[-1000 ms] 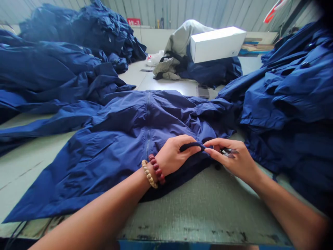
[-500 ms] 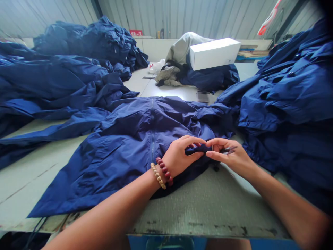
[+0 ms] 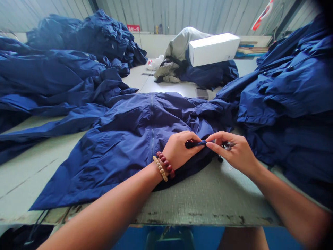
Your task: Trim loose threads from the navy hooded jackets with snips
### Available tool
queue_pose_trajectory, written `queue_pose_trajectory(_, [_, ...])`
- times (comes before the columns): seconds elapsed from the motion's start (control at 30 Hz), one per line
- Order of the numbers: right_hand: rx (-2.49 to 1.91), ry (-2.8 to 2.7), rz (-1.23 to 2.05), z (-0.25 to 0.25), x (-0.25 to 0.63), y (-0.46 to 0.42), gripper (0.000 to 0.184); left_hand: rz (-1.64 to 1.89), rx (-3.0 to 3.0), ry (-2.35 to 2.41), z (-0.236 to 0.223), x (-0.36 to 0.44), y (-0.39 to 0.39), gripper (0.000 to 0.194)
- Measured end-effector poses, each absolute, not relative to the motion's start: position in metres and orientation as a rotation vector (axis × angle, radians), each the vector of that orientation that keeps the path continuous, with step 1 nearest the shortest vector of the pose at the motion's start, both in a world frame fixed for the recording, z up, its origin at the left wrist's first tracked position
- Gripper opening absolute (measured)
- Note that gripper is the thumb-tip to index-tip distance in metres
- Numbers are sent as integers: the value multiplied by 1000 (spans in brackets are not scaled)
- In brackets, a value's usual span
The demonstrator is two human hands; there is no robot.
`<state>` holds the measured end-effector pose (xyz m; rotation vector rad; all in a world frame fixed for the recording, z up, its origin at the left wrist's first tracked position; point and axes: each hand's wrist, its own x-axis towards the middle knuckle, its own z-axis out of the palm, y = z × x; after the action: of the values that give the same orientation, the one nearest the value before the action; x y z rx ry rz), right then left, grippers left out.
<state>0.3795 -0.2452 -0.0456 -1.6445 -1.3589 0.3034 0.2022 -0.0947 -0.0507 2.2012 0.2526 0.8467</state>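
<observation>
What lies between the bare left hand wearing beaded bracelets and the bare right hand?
The head view shows a narrow dark blue fabric strip, held by the left hand and right hand, over a navy nylon jacket.

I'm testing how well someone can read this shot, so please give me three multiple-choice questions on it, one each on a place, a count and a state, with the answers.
1. Where is the white box?
A) On the heap of garments at the far end of the table
B) On the floor under the table
C) Inside a plastic bag

2. How many bead bracelets are on the wrist of the left hand?
A) One
B) Two
C) Three

3. How do the left hand and the right hand stand with the dark blue fabric strip?
A) Both are holding it
B) Only the left hand is holding it
C) Neither is touching it

Answers:
1. A: the box sits on top of the heap.
2. B: one strand is pale wood, the other dark red.
3. A: the strip runs between the two hands, held by the fingers of each.
</observation>
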Motion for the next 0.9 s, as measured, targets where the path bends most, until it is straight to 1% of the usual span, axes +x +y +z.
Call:
queue_pose_trajectory(0.3, [-1651,-1430,309,-46,379,-245,19,857,2321,174,-52,201,-97,3])
queue_pose_trajectory(0.5, [-1646,-1434,380,-38,382,-246,23,858,2374,148,-52,201,-97,7])
queue_pose_trajectory(0.77, [-1648,-1408,362,-41,382,-244,24,793,2378,175,-50,201,-98,15])
queue_pose_trajectory(0.9, [-1673,-1443,316,-44,384,-242,22,748,2359,243,-48,202,-99,12])
